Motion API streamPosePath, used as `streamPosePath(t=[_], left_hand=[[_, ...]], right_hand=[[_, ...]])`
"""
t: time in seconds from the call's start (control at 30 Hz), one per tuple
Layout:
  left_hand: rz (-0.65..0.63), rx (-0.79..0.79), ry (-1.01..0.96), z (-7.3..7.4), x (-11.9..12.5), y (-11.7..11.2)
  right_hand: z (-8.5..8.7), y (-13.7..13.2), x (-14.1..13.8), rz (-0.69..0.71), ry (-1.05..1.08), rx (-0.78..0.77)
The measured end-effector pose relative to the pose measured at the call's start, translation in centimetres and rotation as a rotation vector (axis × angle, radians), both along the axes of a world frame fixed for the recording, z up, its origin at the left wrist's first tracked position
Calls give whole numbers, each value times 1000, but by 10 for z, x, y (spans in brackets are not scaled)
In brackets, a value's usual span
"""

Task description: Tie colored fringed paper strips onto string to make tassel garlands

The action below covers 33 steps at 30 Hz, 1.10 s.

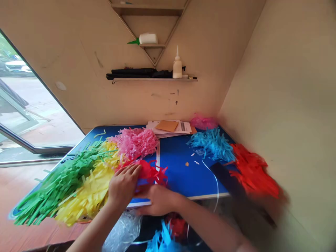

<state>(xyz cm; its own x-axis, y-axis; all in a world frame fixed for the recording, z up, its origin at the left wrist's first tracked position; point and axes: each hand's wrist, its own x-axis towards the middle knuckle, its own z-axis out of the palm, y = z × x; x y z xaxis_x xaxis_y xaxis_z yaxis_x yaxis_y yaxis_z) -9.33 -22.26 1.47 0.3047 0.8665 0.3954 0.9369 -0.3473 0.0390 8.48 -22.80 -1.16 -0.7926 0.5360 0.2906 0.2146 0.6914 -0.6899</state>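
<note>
A bunch of red tissue-paper fringe [153, 172] lies near the front edge of the blue table [178, 168]. My left hand [125, 182] is over its left end, fingers bent together on the paper. Just in front and to the right, my right hand [159, 199] is curled closed at the bunch's near side, by the table edge; its fingertips are partly hidden. Yellow fringe [91, 189] lies left of my left hand, with green fringe [63, 182] beyond it. Directly behind the red bunch is a heap of pink fringe [138, 141].
Blue fringe [214, 143] and more red fringe [254, 169] are on the right, beside a blurred dark strap-like object [231, 182]. Papers [170, 128] are stacked at the back. Clear plastic [123, 229] and blue strips [164, 239] are below the front edge. A glue bottle [177, 68] stands on a shelf.
</note>
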Motion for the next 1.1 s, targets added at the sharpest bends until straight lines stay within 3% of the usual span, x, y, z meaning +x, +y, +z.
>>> streamPosePath(t=[0.07, 0.13, 0.2, 0.33, 0.43, 0.53, 0.63, 0.77, 0.83, 0.93, 1.1], left_hand=[[37, -49, 35, -24, -3, 1], [76, -112, 59, -55, 6, 2], [80, -150, 68, -86, 20, 1], [3, -69, 93, -131, 39, 2], [-16, 30, 86, -149, 39, 6], [-67, 74, 70, -155, 37, 11], [-52, 51, 35, -148, 41, 13], [-31, -8, -34, -132, 48, 12], [-45, 9, -55, -129, 51, 12], [-104, 80, -41, -133, 55, 13], [-248, 206, 42, -145, 57, 19]], right_hand=[[0, 22, 29, -117, -111, -3], [-4, 64, 55, -440, -277, 80], [-12, 118, 71, -654, -372, 160], [-27, 215, 75, -695, -472, 241], [-37, 251, 70, -674, -550, 280], [-49, 254, 79, -685, -623, 298], [-58, 230, 108, -705, -692, 304], [-53, 191, 149, -740, -748, 314], [-48, 186, 154, -769, -748, 317], [-43, 202, 130, -774, -716, 313], [-43, 246, 59, -746, -638, 294]])
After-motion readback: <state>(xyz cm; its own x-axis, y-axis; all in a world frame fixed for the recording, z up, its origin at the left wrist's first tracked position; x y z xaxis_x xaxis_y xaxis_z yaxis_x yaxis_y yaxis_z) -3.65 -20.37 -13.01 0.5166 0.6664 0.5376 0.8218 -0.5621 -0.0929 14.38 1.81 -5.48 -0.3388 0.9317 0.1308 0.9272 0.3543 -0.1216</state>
